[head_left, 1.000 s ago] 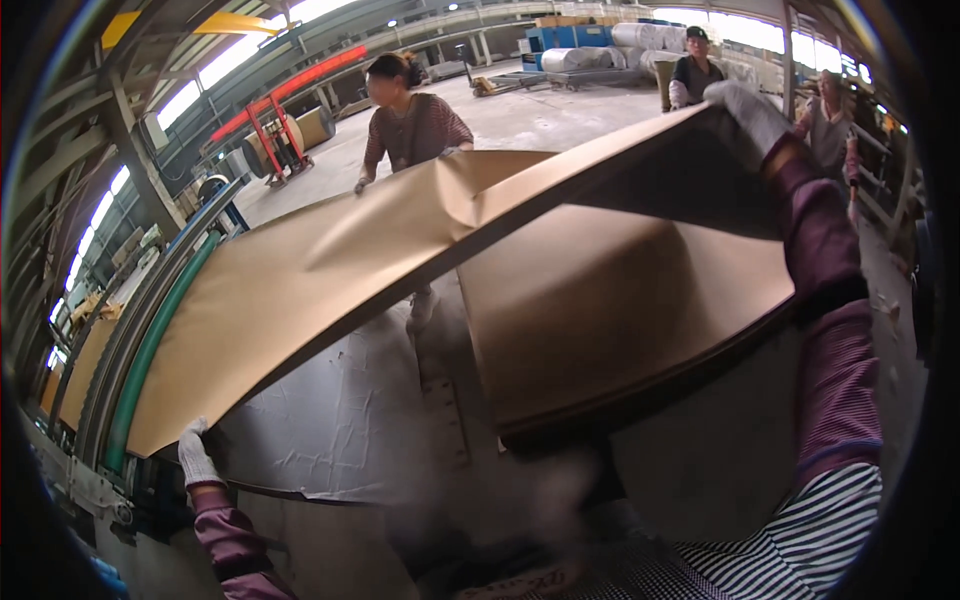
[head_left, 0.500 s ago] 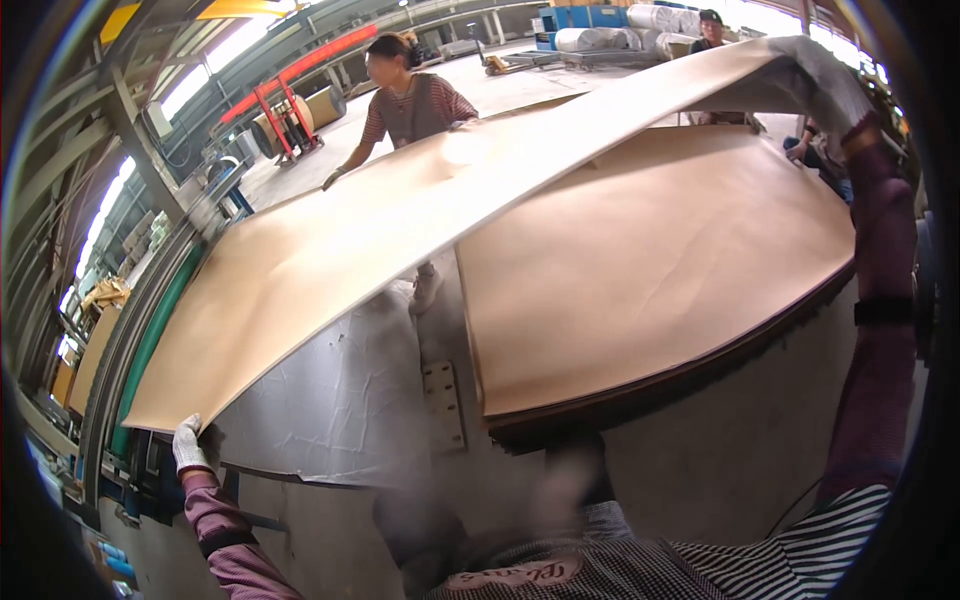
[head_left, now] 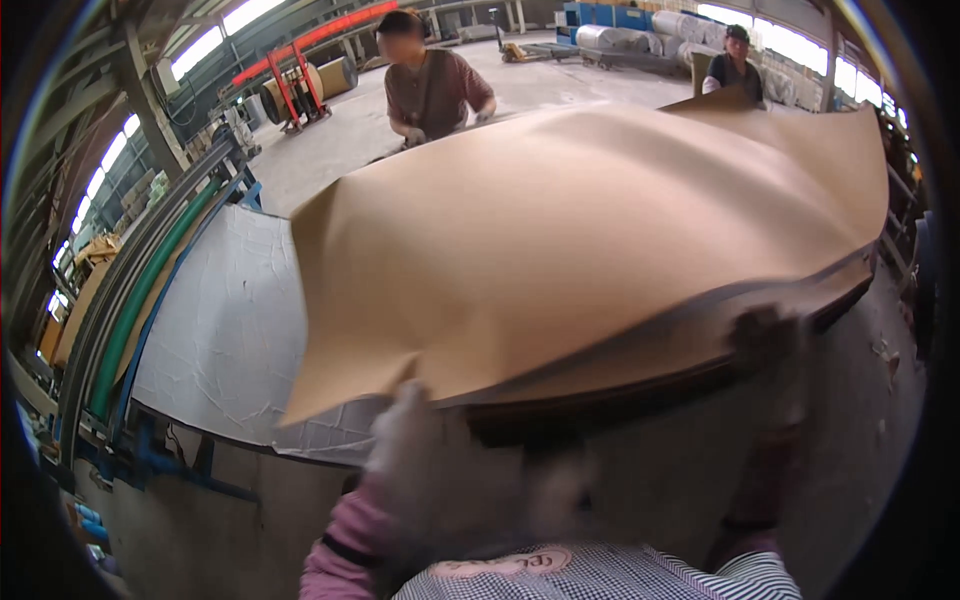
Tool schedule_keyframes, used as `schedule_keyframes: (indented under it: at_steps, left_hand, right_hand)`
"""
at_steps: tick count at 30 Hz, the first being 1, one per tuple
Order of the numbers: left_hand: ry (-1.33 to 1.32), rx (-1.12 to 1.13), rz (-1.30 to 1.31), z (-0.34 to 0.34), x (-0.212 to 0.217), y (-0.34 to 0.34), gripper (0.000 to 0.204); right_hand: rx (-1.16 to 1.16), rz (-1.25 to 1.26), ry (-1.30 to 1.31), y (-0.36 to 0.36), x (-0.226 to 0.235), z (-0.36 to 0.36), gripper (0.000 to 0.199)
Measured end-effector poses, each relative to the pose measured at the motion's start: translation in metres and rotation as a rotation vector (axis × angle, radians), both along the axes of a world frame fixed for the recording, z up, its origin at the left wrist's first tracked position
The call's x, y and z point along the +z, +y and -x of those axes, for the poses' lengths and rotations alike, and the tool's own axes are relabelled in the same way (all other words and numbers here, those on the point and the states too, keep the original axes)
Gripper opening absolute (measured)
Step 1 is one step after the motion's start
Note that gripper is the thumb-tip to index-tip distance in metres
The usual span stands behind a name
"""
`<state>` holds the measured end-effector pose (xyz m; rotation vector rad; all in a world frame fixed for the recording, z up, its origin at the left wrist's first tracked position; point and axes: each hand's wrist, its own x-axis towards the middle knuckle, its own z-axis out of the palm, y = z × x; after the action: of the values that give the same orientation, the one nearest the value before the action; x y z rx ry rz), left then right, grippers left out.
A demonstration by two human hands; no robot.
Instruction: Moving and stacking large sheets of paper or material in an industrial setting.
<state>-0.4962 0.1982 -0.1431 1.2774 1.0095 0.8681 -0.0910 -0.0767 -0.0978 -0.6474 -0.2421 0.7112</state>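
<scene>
A large, thin brown sheet lies billowed and wavy over a stack of similar sheets, whose dark edge shows beneath it. My left hand, in a white glove, pinches the sheet's near edge by its left corner, and the sheet creases up there. Smeared by motion, my right hand is close to the near right edge of the stack; its fingers cannot be made out. Left of the sheet is a table top covered in wrinkled silvery-white material.
A machine with a green roller runs along the left. One co-worker stands across the sheet, hands at its far edge; another person is at the far right. A red lifting frame and wrapped rolls stand behind.
The brown sheet has come down and shifted right onto the stack, baring the silvery table top. My left hand moved right with its corner; my right hand dropped from high up. The co-worker straightened.
</scene>
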Motion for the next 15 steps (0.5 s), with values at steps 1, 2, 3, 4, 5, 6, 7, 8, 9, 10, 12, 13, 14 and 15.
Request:
schedule_keyframes:
  at_steps: [1,2,3,4,5,6,7,8,9,10,12,13,14,15]
  left_hand:
    - [-0.194,-0.092,0.305,-0.031,0.010,-0.022,0.033]
    - [-0.382,-0.051,0.422,-0.062,0.005,-0.038,0.025]
    - [-0.379,-0.076,0.525,-0.088,-0.010,-0.048,0.020]
    - [-0.327,-0.079,0.576,-0.109,-0.015,-0.060,0.020]
    - [-0.359,-0.065,0.590,-0.120,-0.022,-0.061,0.020]
    - [-0.389,-0.041,0.601,-0.124,-0.032,-0.058,0.021]
    - [-0.485,-0.045,0.561,-0.116,-0.038,-0.047,0.022]
    - [-0.470,0.046,0.678,-0.102,-0.056,-0.023,0.026]
    - [-0.499,0.115,0.722,-0.091,-0.063,-0.008,0.029]
    - [-0.528,0.182,0.768,-0.083,-0.068,0.005,0.032]
    - [-0.578,0.241,0.725,-0.065,-0.089,0.030,0.035]
    - [-0.571,0.215,0.731,-0.054,-0.099,0.042,0.033]
    - [-0.578,0.213,0.744,-0.059,-0.089,0.040,0.033]
    - [-0.385,0.092,0.729,-0.057,-0.068,0.035,0.031]
  right_hand:
    - [0.504,-0.352,-0.300,0.030,-0.028,0.018,0.038]
    - [0.189,-0.107,0.030,0.045,-0.030,0.078,0.046]
    - [0.173,-0.107,0.157,0.068,-0.039,0.086,0.049]
    - [0.156,-0.109,0.285,0.090,-0.054,0.080,0.052]
    - [0.155,-0.106,0.277,0.092,-0.061,0.065,0.052]
    - [-0.023,0.058,0.354,0.091,-0.069,0.045,0.052]
    - [-0.197,0.224,0.426,0.099,-0.058,0.042,0.053]
    - [-0.295,0.315,0.472,0.091,-0.039,0.040,0.049]
    - [-0.300,0.239,0.482,0.073,-0.054,0.023,0.048]
    - [-0.307,0.162,0.489,0.049,-0.072,0.010,0.047]
    - [-0.339,0.030,0.397,0.047,-0.073,0.038,0.047]
    - [-0.361,0.012,0.309,0.055,-0.060,0.061,0.049]
    - [-0.003,-0.236,0.208,0.023,-0.110,0.042,0.044]
    - [-0.191,-0.001,0.237,0.044,-0.096,0.052,0.042]
